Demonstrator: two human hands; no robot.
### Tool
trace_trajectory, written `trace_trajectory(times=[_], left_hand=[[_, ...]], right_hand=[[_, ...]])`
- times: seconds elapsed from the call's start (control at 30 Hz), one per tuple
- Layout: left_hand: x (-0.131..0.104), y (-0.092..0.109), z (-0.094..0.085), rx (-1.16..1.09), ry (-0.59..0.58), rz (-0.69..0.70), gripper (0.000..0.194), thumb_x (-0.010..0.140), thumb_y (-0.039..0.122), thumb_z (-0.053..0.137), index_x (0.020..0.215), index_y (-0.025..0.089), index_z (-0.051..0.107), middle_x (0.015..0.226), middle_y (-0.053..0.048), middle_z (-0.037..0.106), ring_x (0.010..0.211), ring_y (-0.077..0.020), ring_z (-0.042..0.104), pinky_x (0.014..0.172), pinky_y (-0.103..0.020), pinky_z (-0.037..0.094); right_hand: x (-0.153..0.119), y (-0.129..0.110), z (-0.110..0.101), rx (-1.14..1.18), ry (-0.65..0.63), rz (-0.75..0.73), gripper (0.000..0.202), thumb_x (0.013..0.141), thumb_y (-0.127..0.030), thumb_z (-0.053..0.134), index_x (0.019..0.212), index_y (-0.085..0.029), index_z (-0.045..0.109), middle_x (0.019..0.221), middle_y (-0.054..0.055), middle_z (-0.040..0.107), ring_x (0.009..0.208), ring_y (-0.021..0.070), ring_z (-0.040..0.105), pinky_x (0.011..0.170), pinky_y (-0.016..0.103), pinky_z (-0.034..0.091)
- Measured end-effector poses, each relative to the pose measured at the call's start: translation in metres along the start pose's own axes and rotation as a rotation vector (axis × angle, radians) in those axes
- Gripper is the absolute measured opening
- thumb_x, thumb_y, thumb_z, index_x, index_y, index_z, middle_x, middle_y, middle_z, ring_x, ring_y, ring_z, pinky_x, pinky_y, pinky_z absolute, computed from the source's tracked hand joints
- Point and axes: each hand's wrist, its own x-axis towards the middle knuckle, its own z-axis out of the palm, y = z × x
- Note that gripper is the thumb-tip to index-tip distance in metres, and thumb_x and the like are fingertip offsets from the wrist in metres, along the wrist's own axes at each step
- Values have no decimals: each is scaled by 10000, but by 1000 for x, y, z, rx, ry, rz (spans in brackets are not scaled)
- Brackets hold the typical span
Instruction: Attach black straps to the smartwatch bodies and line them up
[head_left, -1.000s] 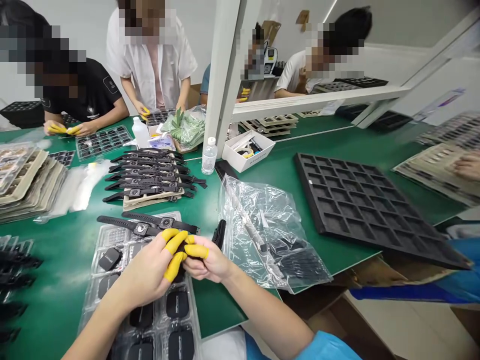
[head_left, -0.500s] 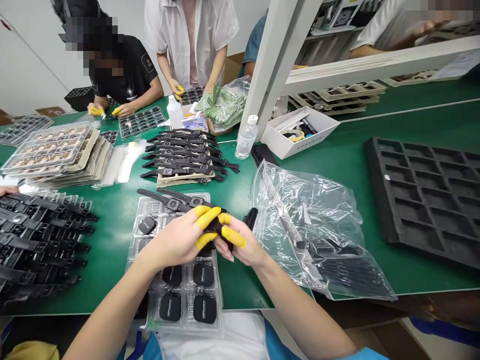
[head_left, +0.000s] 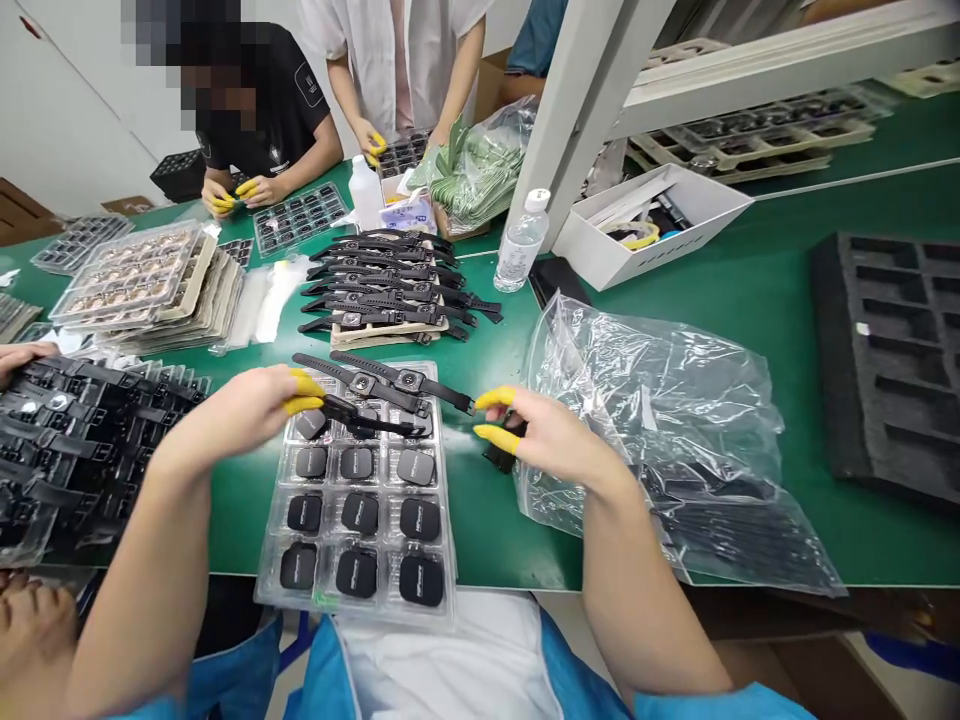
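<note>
My left hand (head_left: 251, 415), with yellow finger covers, pinches a black smartwatch (head_left: 341, 408) whose strap stretches to the right above a clear plastic tray (head_left: 330, 490). In the tray sit rows of black rounded-square pieces (head_left: 360, 515). Two more black watches with straps (head_left: 409, 380) lie across its far end. My right hand (head_left: 551, 435), also in yellow finger covers, has thumb and forefinger apart beside a small black item (head_left: 501, 455) at the bag's edge. The fingers partly hide that item, so its kind is unclear.
A clear plastic bag (head_left: 675, 370) with black strips lies right, before a black foam tray (head_left: 847, 400). Behind stand a bottle (head_left: 523, 245), a white box (head_left: 645, 245) and stacked watches (head_left: 390, 290). More watches (head_left: 82, 440) and a co-worker's hand (head_left: 34, 625) are left.
My hands have parted: the left has moved left with the watch, the right has moved right to the black item by the bag. More of the tray's pieces show.
</note>
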Motion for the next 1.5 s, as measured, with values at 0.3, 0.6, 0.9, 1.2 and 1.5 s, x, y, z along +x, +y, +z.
trace_trajectory(times=[0.3, 0.6, 0.9, 1.2, 1.5], left_hand=[[13, -78, 0, -254, -281, -333, 433, 867, 571, 631, 967, 167, 749, 1010, -76, 792, 918, -233, 689, 863, -327, 540], [29, -85, 24, -208, -67, -239, 194, 938, 382, 580, 905, 196, 623, 918, -49, 685, 852, -204, 625, 840, -335, 519], [16, -7, 48, -32, 234, -105, 127, 1017, 287, 597, 979, 182, 658, 1049, -73, 653, 1067, -244, 600, 996, -409, 497], [39, 97, 101, 486, -29, 130, 172, 1018, 143, 542, 988, 117, 709, 1048, -131, 694, 1061, -306, 627, 797, -413, 458], [51, 104, 100, 577, -37, 121, 220, 1006, 61, 468, 977, 106, 682, 1000, -147, 698, 1033, -323, 662, 754, -409, 478]], right_hand=[[2, 16, 9, -525, -339, 112, 175, 812, -211, 679, 982, -216, 720, 1056, 97, 680, 1112, 327, 592, 964, 469, 402], [7, 26, 15, -486, -383, 142, 85, 856, -301, 662, 814, -227, 655, 989, 74, 644, 1030, 300, 594, 915, 428, 413], [8, 26, 18, -479, -363, 151, 66, 846, -263, 667, 802, -225, 634, 951, 75, 664, 1001, 297, 613, 889, 423, 414], [9, 29, 12, -457, -334, 98, 56, 863, -211, 608, 810, -230, 603, 956, 68, 677, 961, 272, 622, 869, 397, 441], [-3, 40, -18, -431, -294, 182, 319, 771, -322, 785, 1078, -263, 723, 1113, 74, 711, 1159, 334, 596, 1034, 467, 397]])
